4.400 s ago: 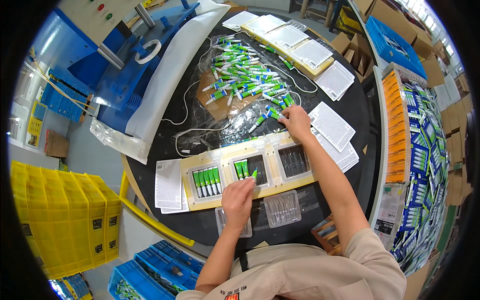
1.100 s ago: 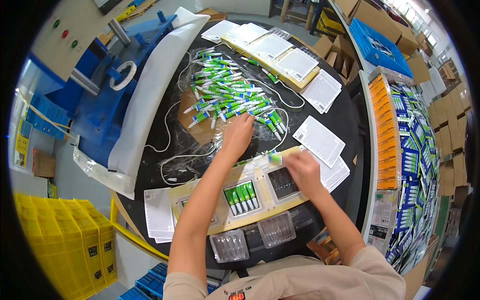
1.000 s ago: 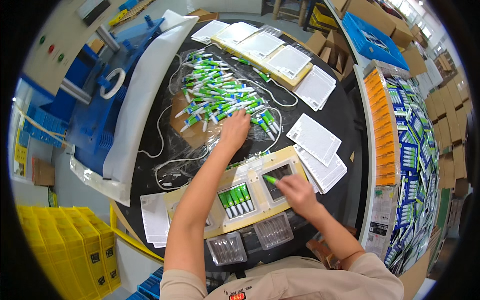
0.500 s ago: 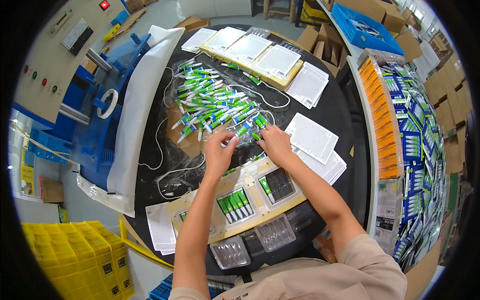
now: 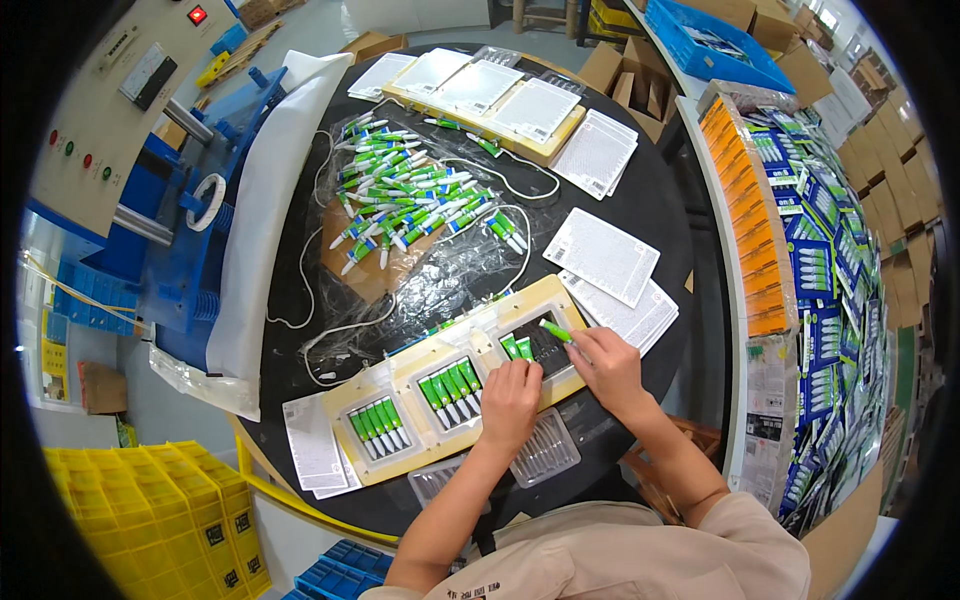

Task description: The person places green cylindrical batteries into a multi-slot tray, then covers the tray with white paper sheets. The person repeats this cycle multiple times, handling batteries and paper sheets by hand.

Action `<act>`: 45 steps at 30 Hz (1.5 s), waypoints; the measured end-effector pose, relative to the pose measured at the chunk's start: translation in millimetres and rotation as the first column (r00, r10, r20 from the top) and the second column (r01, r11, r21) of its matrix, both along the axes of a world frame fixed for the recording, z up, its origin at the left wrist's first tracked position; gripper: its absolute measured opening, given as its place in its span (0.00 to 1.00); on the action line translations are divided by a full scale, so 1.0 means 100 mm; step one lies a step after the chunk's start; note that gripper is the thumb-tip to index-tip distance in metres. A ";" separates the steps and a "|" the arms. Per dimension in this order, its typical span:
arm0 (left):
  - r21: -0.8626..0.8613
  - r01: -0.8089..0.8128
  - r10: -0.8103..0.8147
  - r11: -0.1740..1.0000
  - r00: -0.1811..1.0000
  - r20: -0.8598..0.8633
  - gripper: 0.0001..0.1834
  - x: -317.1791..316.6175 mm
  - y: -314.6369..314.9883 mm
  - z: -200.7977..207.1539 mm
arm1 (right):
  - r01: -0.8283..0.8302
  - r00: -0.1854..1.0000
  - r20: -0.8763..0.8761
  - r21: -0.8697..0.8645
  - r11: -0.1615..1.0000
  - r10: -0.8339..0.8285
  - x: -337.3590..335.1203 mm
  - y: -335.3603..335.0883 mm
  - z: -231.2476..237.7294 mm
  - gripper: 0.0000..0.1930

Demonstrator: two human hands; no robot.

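A cream frame (image 5: 400, 385) with three dark compartments lies on the round black table in front of me. Rows of green glue tubes (image 5: 450, 390) with white nozzles fill its left and middle compartments. At the right compartment, my left hand (image 5: 512, 405) has its fingers closed over the lower part of a glue tube (image 5: 525, 348), beside another tube; the fingers hide the nozzles. My right hand (image 5: 610, 372) pinches a single glue tube (image 5: 555, 330) by one end, tilted above the same compartment's right part. Beyond the frame spreads a pile of loose glue tubes (image 5: 410, 190) on plastic film.
White printed cards (image 5: 605, 255) lie right of the frame. A second frame (image 5: 480, 100) bearing cards stands at the far side. Clear blister trays (image 5: 545, 450) sit at the near edge. A blue press (image 5: 215, 190) is left; packed blister cards (image 5: 820, 300) fill the right shelf.
Both hands have come back from the edge of the pile to the frame's right compartment, carrying glue tubes. That compartment now shows two tube ends by my left fingers.
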State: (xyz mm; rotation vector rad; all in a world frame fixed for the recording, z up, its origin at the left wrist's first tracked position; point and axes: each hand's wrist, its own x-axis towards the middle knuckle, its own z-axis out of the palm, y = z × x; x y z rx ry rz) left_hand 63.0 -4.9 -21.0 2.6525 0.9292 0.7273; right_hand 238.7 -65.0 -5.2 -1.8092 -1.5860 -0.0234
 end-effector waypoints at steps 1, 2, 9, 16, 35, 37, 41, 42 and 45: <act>0.008 -0.012 0.012 1.000 1.000 -0.003 0.15 0.02 0.00 -0.02 | -0.038 0.999 0.029 0.001 0.999 0.038 -0.02 -0.02 -0.05 0.13; 0.018 -0.027 0.027 0.999 1.000 -0.006 0.15 0.04 0.00 -0.04 | -0.073 0.996 0.049 0.014 0.997 0.073 -0.03 -0.03 -0.10 0.13; 0.010 -0.013 0.013 1.000 1.000 -0.005 0.26 -0.05 -0.09 -0.01 | -0.231 0.955 0.196 0.018 0.973 0.223 -0.05 0.03 -0.23 0.19; -0.027 0.109 -0.112 0.994 0.967 -0.229 0.39 -0.16 -0.06 -0.12 | -0.190 0.969 0.163 0.024 0.981 0.184 -0.18 0.10 -0.26 0.18; -0.057 0.157 -0.166 0.986 0.957 -0.237 0.39 -0.30 -0.08 0.06 | -0.005 0.989 0.146 -0.130 0.991 0.024 0.29 1.72 -0.38 0.09; -0.054 0.160 -0.168 0.986 0.947 -0.275 0.39 -0.28 -0.09 0.04 | -0.001 0.995 -0.098 -0.032 0.999 -0.003 0.34 1.25 -0.20 0.09; -0.049 0.150 -0.158 0.987 0.924 -0.347 0.39 -0.24 -0.08 -0.02 | 0.003 0.988 -0.151 -0.079 0.997 -0.015 0.20 0.27 0.03 0.10; -0.061 0.152 -0.164 0.986 0.918 -0.360 0.39 -0.23 -0.07 -0.04 | -0.005 0.993 -0.120 -0.037 0.999 0.001 0.16 0.15 0.02 0.11; -0.048 0.161 -0.167 0.986 0.916 -0.364 0.39 -0.24 -0.06 -0.06 | -0.030 0.998 -0.048 0.053 0.998 0.033 0.08 -0.03 -0.06 0.12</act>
